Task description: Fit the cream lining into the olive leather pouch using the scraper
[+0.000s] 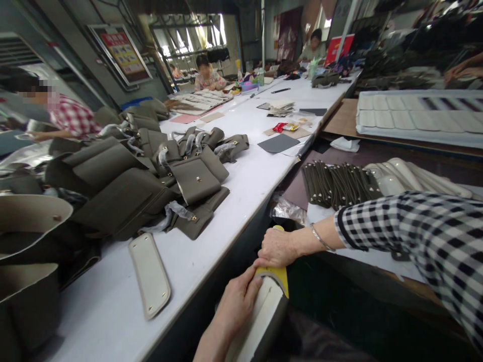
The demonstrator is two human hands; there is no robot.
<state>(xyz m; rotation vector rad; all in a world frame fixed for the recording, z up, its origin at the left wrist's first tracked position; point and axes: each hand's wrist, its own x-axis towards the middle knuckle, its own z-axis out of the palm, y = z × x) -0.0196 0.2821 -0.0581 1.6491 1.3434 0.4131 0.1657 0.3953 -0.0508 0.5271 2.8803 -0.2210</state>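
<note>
At the far left, a person in a red-and-white checked shirt is behind a broad heap of dark olive bags, several with clear wrap around their fittings; the heap spreads over the left part of a long white table; in front of it, near the table's close edge, a pale strip with metal studs at both ends lies flat; farther back, another person in a patterned top is at the table's far side; just off the near edge, the left hand rests along a pale, block-like piece, its fingers laid over the top, though I cannot tell whether they grip it; that piece is low in front of the wearer, its far end touching a yellow piece; the right hand is clenched around the yellow piece, part of which shows above and below the fist; a bracelet circles the right wrist; beyond the black-and-white checked sleeve lie a row of dark straps, then pale straps just beside them.
</note>
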